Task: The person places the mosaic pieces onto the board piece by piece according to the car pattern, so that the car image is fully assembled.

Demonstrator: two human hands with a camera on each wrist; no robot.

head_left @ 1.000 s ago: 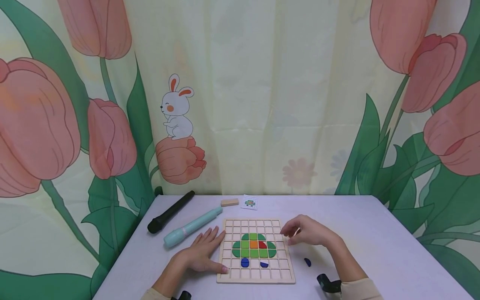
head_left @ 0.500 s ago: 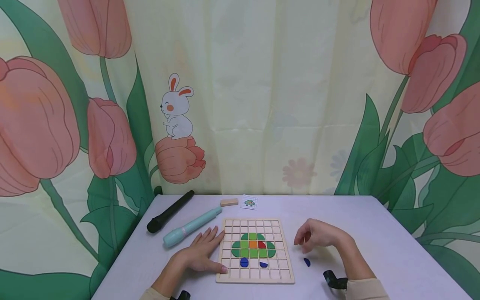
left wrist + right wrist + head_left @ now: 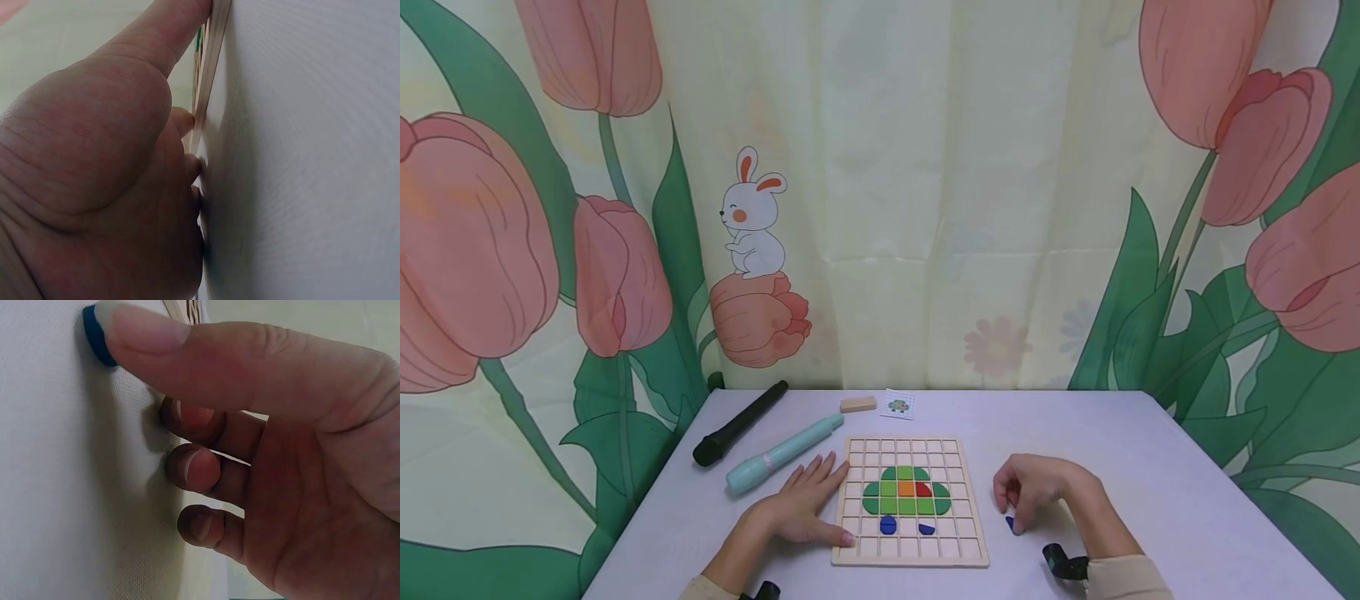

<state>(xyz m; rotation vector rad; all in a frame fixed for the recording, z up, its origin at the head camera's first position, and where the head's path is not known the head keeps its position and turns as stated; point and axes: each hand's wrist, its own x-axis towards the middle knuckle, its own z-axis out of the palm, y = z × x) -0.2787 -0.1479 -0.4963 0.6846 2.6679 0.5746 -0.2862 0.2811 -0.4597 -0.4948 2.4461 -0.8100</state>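
A wooden grid board lies on the table with green, orange, red and blue tiles in its cells. My left hand is spread flat at the board's left side, its thumb resting on the lower-left frame and its fingertips at the left edge. To the right of the board, my right hand has its thumb and index finger at a small blue half-circle tile on the table. In the right wrist view the thumb presses against this blue tile; the index fingertip is hidden behind the thumb. The other fingers are curled.
Behind the board lie a small wooden block and a picture card with a coloured grid pattern. A light blue cylinder and a black microphone-shaped object are at the left. A printed curtain hangs behind the table.
My right hand has moved right and down from the board's right edge to the blue half-circle tile, and its thumb now covers part of it. The left hand stays in place.
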